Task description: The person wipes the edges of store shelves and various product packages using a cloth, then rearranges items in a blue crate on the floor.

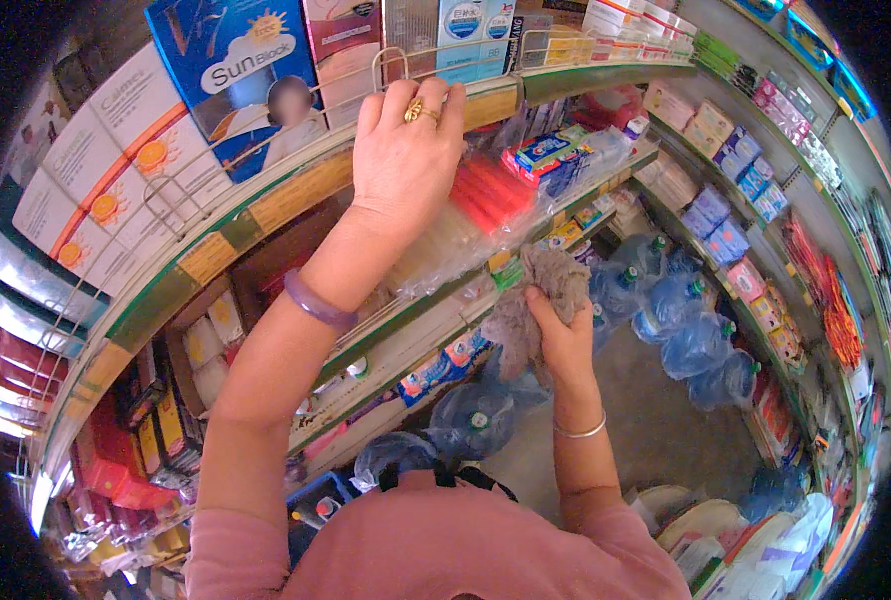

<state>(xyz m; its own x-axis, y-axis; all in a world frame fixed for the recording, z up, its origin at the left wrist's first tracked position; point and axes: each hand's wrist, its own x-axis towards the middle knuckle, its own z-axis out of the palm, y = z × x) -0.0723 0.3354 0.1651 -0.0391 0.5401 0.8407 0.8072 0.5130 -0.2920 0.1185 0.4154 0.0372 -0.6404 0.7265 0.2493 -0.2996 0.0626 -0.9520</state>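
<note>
My left hand (pixel 408 154), with a gold ring and a purple bangle on its arm, is raised to the front edge of the upper shelf. Its fingers curl over the wire shelf guard (pixel 391 61), and the fingertips are hidden. Behind that guard stand a blue sunblock box (pixel 228 67), a pink box (pixel 346 56) and a light blue box (pixel 475 45). Lower and to the right, my right hand (pixel 565 337) grips a crumpled grey-brown cloth (pixel 543 300) in front of the lower shelves. A thin silver bracelet circles that wrist.
Below the left hand, red plastic-wrapped packs (pixel 494 191) lie on a shelf. Large blue water bottles (pixel 693 337) in plastic bags line the floor (pixel 633 420). Stocked shelves (pixel 760 195) curve along the right. White boxes with orange pictures (pixel 107 172) stand at upper left.
</note>
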